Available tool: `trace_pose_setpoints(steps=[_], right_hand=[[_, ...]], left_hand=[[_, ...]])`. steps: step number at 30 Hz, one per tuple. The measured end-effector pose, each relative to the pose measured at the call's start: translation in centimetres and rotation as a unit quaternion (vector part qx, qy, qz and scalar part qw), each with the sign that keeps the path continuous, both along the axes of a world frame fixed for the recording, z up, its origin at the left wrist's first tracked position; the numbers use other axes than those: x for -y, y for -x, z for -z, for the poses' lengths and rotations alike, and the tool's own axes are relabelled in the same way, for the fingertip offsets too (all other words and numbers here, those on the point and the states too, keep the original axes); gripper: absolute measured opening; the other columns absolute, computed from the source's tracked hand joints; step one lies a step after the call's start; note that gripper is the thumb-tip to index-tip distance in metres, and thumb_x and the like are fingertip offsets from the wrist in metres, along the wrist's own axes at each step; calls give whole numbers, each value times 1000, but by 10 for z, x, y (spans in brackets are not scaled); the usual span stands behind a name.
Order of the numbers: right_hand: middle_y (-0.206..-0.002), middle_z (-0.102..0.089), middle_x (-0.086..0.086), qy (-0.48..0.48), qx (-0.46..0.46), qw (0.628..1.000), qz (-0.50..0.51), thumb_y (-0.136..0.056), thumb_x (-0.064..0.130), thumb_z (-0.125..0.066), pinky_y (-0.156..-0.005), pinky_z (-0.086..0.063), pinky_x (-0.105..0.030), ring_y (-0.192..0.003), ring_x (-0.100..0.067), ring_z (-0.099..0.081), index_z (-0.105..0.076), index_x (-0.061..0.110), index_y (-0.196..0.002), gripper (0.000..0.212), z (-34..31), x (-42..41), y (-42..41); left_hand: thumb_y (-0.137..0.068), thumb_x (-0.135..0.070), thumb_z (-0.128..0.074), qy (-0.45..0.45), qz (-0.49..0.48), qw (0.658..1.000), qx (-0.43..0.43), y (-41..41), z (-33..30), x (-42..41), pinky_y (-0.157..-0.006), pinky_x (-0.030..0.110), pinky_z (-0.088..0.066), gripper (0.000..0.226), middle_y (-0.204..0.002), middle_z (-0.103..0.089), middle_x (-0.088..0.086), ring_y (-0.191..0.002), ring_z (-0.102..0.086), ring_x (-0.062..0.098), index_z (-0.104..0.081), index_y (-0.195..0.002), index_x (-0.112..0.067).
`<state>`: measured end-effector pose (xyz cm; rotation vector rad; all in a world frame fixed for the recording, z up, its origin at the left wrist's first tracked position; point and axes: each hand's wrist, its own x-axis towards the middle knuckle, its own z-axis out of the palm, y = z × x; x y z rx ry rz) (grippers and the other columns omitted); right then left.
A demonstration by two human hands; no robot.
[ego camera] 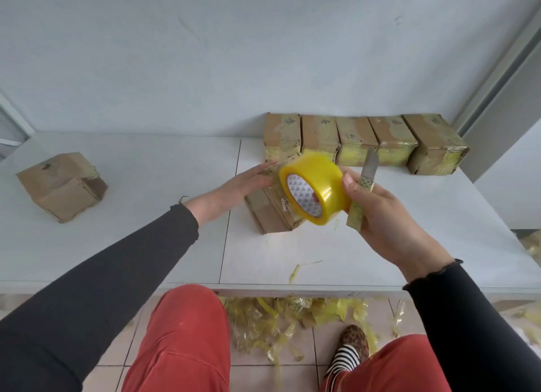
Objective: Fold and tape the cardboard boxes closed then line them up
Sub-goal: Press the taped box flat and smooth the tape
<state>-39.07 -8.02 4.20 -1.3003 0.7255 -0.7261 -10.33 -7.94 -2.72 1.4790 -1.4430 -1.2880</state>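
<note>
The box being worked on sits near the middle of the white table, just in front of the finished row, and looks to be mid-taping, with a film of tape running from its top toward the roll. The left hand lies flat on the box's top, fingers straight and spread, probably pressing the flaps and the fresh strip down so the box stays put while tape is drawn. The right hand is raised just right of the box and curls around two things at once: the yellow tape roll, fingers through its core, and a small knife pinched alongside with the blade pointing up and away, seemingly kept ready for the cut. Along the far edge, against the wall, five taped boxes stand side by side, touching, which reads as the line-up already under way. Well apart at the far left rests one more box, apparently waiting its turn. Yellow tape scraps litter the tiled floor under the table's near edge.
</note>
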Motion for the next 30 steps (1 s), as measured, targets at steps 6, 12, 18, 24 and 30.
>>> trace_pose_setpoints(steps=[6, 12, 18, 24, 30], right_hand=[[-112, -71, 12, 75, -69, 995, -21, -109, 34, -48, -99, -49, -24, -113, -5, -64, -63, 22, -127, 27, 4, 22, -49], [-123, -72, 3, 138, -100, 985, 3, -110, 34, -43, -103, -49, -24, -118, -12, -65, -63, 17, -128, 31, 8, 13, -74], [-83, -62, 12, 139, -54, 984, 97, -106, 42, -49, -70, -43, -14, -78, -4, -57, -63, 9, -100, 37, 6, -20, -52], [-65, -53, 13, 39, -222, 969, 102, -105, 47, -46, -69, -41, -33, -67, -13, -50, -56, 24, -84, 33, 67, -70, -30], [-73, -50, 7, 48, -218, 968, 115, -106, 47, -43, -68, -37, -30, -70, -9, -48, -53, 20, -90, 33, 78, -71, -34]], left_hand=[[-103, -16, -51, 111, -112, 987, 11, -11, 2, -1, -106, 18, -43, 40, -122, -71, -23, -118, -62, -1, -63, -133, -39], [-105, -5, -45, 139, -71, 984, 90, -26, 8, 8, -103, 21, -45, 39, -126, -72, -10, -119, -64, 4, -69, -127, -27], [-102, -25, -43, 120, -45, 988, 91, -14, 3, 22, -86, 44, -55, 45, -70, -59, 6, -77, -57, 20, -71, -112, -58], [-103, -49, -33, 88, -2, 981, 176, -22, 9, 35, -114, 45, -37, 44, -116, -45, -6, -107, -43, 15, -49, -142, -62], [-110, -19, -31, 100, 11, 933, 344, -7, -32, 38, -122, 34, -23, 48, -159, -45, -5, -150, -32, 18, -56, -148, -37]])
